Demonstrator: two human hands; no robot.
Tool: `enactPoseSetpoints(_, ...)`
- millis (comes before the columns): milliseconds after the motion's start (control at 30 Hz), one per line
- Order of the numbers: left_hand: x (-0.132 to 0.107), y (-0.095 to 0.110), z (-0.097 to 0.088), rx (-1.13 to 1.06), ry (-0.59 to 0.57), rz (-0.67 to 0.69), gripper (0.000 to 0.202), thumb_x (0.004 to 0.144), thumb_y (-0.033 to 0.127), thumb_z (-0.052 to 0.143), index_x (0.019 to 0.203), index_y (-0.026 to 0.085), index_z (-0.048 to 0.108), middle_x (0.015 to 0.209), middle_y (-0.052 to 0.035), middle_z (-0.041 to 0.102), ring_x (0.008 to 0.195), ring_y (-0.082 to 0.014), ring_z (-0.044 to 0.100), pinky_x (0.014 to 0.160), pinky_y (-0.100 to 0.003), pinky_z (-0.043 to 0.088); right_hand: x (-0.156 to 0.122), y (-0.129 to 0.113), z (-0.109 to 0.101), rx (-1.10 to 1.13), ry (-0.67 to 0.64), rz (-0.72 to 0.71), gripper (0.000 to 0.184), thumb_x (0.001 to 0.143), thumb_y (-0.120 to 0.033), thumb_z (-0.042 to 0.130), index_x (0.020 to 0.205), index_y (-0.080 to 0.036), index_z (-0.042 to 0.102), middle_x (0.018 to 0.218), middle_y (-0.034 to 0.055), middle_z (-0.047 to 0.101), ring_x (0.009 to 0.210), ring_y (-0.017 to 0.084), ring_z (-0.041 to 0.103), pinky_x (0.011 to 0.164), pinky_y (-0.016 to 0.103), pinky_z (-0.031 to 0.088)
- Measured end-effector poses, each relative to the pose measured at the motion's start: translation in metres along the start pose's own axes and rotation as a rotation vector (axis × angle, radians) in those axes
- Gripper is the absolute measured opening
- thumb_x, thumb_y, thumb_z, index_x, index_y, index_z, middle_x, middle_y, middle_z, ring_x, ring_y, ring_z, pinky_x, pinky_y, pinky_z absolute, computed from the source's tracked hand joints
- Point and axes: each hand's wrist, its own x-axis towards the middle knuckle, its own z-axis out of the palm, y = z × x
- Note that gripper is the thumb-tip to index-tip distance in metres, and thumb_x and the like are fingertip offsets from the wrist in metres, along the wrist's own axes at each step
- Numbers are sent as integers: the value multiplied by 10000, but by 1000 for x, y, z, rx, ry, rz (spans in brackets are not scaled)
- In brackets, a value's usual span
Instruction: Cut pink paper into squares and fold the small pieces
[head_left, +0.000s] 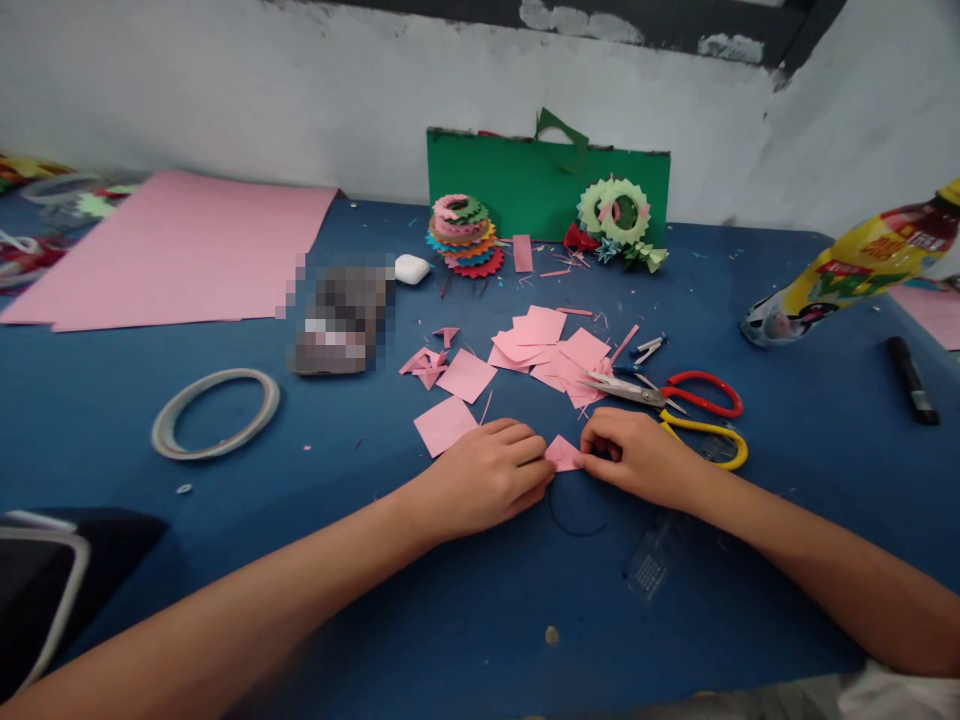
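A small folded piece of pink paper point(564, 454) lies between my two hands, creased to a point at its top. My left hand point(487, 475) grips its left corner with the fingers curled and closed. Thumb and fingertips of my right hand point(637, 455) pinch its right corner. Beyond my hands lies a pile of pink paper squares point(540, 330), with single squares point(446, 425) nearer my left hand. Several folded pink pieces point(426, 366) sit left of the pile. Scissors point(637, 392) with a red and a yellow handle lie just past my right hand.
A tape roll point(217, 456) and large pink sheets point(187, 250) are at left. Stacked paper rings point(465, 240) and a green board point(517, 190) stand by the wall. At right are a tilted bottle point(847, 265) and a black marker point(912, 380). A blurred-out object point(341, 320) lies mid-left.
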Motion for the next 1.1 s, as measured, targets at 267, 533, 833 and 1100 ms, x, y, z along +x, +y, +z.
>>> enactPoseSetpoints(267, -1, -1, -2, 8, -6, 54, 160, 899, 199, 469, 853, 163, 619, 770, -39, 606, 764, -165, 543, 735, -298, 439, -1, -1, -2, -8, -23, -2, 47, 795, -166, 613, 780, -171, 569, 743, -14, 542, 642, 94, 481, 586, 209, 353)
enactPoseSetpoints(533, -1, -1, -4, 37, 4, 79, 182, 898, 208, 461, 879, 162, 635, 767, -43, 616, 758, -170, 559, 730, -307, 460, -1, -1, -1, -1, -39, -4, 56, 796, -151, 612, 788, -177, 562, 753, -19, 538, 650, 93, 481, 592, 207, 350)
enactPoseSetpoints(833, -2, 2, -1, -41, 12, 82, 222, 881, 190, 427, 991, 128, 609, 917, -91, 650, 922, -201, 588, 818, -342, 485, -1, 0, -1, 9, -33, 6, 57, 809, -190, 616, 779, -172, 571, 736, -15, 537, 640, 95, 477, 581, 212, 344)
enactPoseSetpoints(1100, -2, 1, -2, -72, -23, 110, 303, 883, 218, 433, 1147, 127, 551, 994, -97, 646, 990, -222, 578, 852, -356, 467, 0, -1, -1, 21, -22, 21, 77, 810, -207, 624, 770, -172, 569, 730, -18, 541, 639, 94, 477, 579, 209, 342)
